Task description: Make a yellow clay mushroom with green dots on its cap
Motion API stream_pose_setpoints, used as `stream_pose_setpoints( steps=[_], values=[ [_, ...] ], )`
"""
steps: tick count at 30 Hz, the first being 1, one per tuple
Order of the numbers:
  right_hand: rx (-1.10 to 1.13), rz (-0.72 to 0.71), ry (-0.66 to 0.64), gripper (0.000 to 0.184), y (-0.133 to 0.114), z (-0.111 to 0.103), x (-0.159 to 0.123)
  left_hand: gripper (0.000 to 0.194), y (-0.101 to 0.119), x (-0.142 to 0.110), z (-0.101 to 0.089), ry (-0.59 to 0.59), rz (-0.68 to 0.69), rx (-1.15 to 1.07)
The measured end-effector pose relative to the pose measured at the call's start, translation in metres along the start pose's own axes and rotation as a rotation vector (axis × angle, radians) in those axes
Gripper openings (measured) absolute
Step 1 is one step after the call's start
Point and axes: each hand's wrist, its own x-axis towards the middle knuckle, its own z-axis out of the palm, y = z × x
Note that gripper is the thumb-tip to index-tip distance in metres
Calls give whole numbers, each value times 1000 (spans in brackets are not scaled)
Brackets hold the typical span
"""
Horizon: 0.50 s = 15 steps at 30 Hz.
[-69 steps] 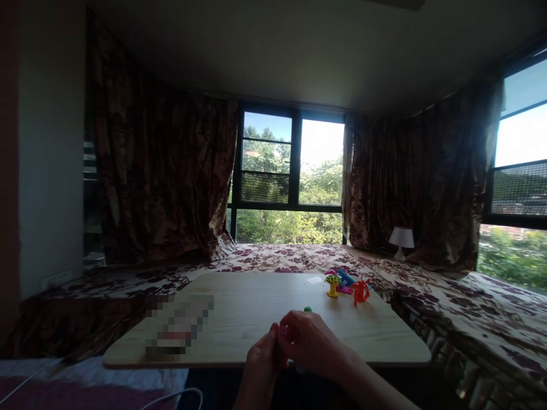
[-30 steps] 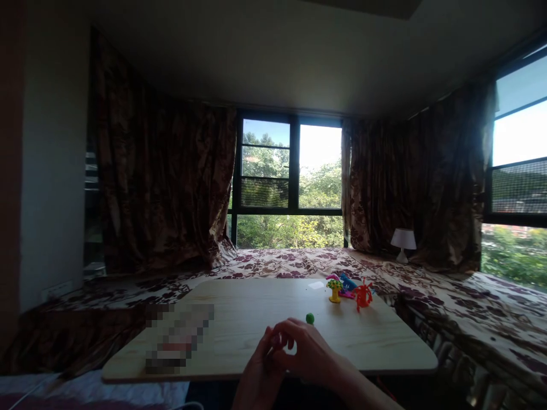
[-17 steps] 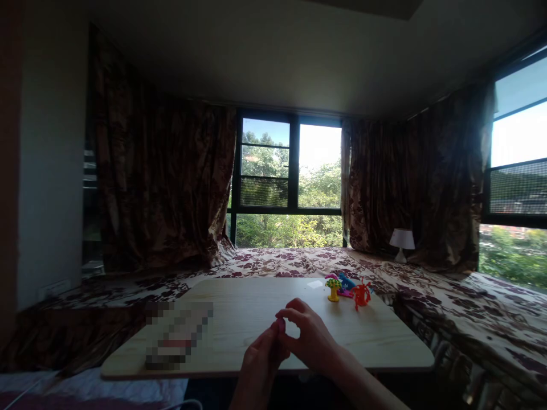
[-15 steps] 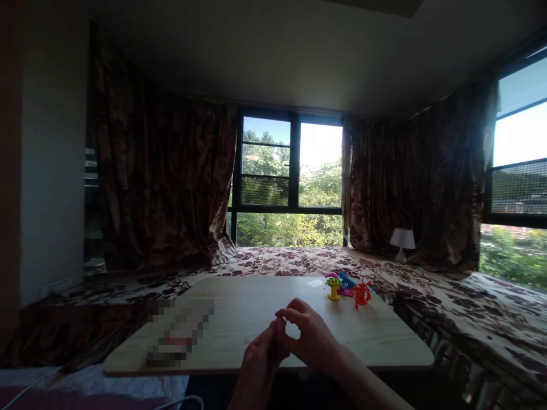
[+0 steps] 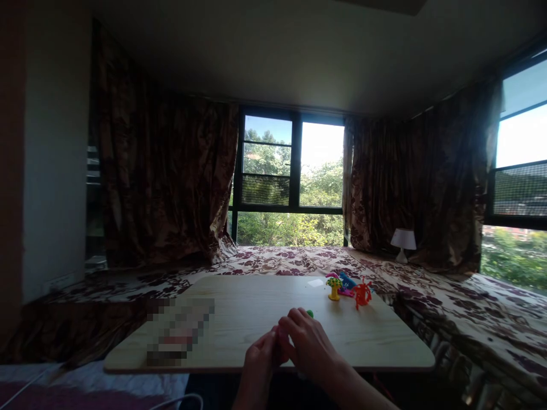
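My left hand (image 5: 261, 350) and my right hand (image 5: 305, 339) meet at the front middle of the pale wooden table (image 5: 239, 307). Both are closed, fingertips together around a small pinkish-purple lump that looks like modelling clay. The fingers cover nearly all of it at this moment. Just beyond my right hand's knuckles, a green ball (image 5: 310, 313) shows in part on the tabletop. Farther back on the right stand small clay-like figures: a yellow tree shape with a green dotted top (image 5: 334, 289), a red one with many thin arms (image 5: 363, 294), and a blue piece (image 5: 347, 280) with pink bits.
A small white scrap (image 5: 315, 283) lies near the table's back edge. On the left of the table is a blurred-out flat object (image 5: 182, 333). A white lamp (image 5: 403, 244) stands on the flower-patterned cover behind. A white cable (image 5: 188, 397) curls below the front left edge.
My right fingers, earlier raised in an open curve with the pink lump showing, have closed down over it. The green ball, hidden half a second ago, is partly visible again.
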Motion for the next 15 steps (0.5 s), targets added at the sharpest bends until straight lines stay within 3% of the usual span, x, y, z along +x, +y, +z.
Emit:
stream_pose_setpoints(
  steps=[4, 7, 10, 15],
  values=[
    [107, 21, 6, 15, -1, -5, -2, 22, 8, -8, 1, -117, 10, -41],
    [258, 69, 23, 25, 2, -9, -2, 19, 10, -5, -2, -131, -49, -106],
    [324, 120, 33, 17, 7, -12, -2, 13, 7, 3, -7, -133, -99, -171],
    [432, 138, 46, 15, 8, -13, -1, 18, 4, 4, -9, -164, -49, -154]
  ],
)
